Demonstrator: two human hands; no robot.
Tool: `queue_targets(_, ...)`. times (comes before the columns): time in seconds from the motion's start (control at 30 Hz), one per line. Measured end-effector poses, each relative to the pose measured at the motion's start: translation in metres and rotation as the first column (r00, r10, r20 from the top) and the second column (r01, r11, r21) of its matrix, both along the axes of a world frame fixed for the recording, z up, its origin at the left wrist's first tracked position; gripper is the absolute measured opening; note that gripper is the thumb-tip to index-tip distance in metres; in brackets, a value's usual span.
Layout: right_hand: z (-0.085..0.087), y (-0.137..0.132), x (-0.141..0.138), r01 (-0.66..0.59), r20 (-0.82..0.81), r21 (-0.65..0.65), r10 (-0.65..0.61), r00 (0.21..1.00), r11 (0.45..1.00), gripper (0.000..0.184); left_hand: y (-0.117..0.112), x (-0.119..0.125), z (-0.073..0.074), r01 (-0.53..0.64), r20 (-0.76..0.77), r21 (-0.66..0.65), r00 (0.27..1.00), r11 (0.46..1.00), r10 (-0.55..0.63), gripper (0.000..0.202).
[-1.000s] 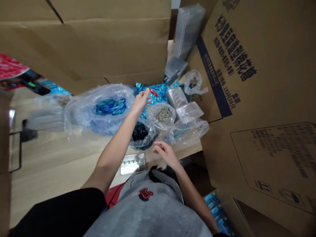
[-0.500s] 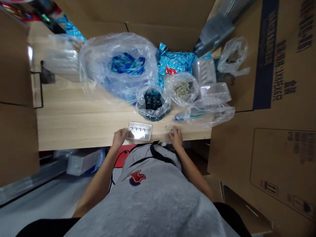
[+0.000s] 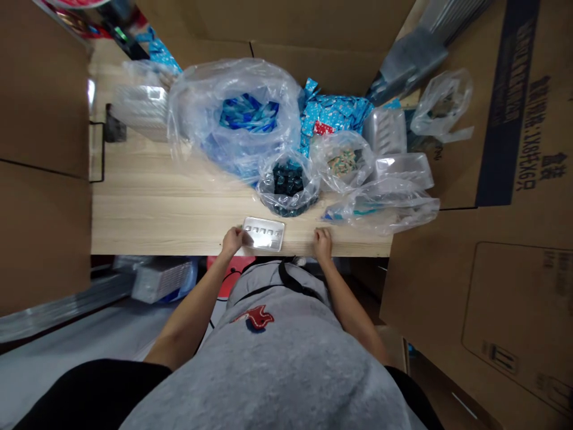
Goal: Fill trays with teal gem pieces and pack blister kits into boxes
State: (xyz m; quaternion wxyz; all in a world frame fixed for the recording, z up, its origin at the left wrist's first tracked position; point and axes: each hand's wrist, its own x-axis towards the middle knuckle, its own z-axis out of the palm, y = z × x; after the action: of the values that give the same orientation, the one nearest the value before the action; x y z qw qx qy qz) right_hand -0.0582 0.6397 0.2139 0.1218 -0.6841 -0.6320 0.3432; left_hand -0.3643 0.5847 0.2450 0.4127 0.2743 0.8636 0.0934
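A small clear plastic tray (image 3: 264, 232) with a row of pockets lies at the near edge of the wooden table (image 3: 147, 215). My left hand (image 3: 233, 240) is curled against the tray's left end, fingers closed on its edge. My right hand (image 3: 323, 243) rests on the table edge to the right of the tray, fingers curled down; whether it holds anything is hidden. Just beyond the tray sits a clear bag of dark teal pieces (image 3: 289, 182).
A big clear bag of blue packets (image 3: 244, 119), a bag of mixed small pieces (image 3: 342, 160), blue wrappers (image 3: 333, 113), clear trays (image 3: 403, 170) and a flat clear bag (image 3: 385, 206) crowd the table's back right. Cardboard boxes (image 3: 505, 149) wall in all sides.
My left hand came back from the blue wrappers at the rear to the tray's left end. My right hand settled onto the table edge. The view tilted to look more steeply down.
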Motion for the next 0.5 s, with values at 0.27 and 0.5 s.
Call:
queue_targets(0.27, -0.003, -0.001, 0.025, 0.101, 0.011, 0.049, -0.101, 0.995, 0.994, 0.023, -0.006, 0.027, -0.002, -0.185, 0.161, 0.093, 0.973, 0.978, 0.168, 0.035)
queue_targets(0.5, 0.002, 0.000, 0.026, 0.032, -0.024, 0.082, -0.030, 0.999, 0.996, 0.025, -0.042, -0.038, 0.019, -0.480, 0.203, 0.181, 0.872, 0.858, 0.445, 0.034)
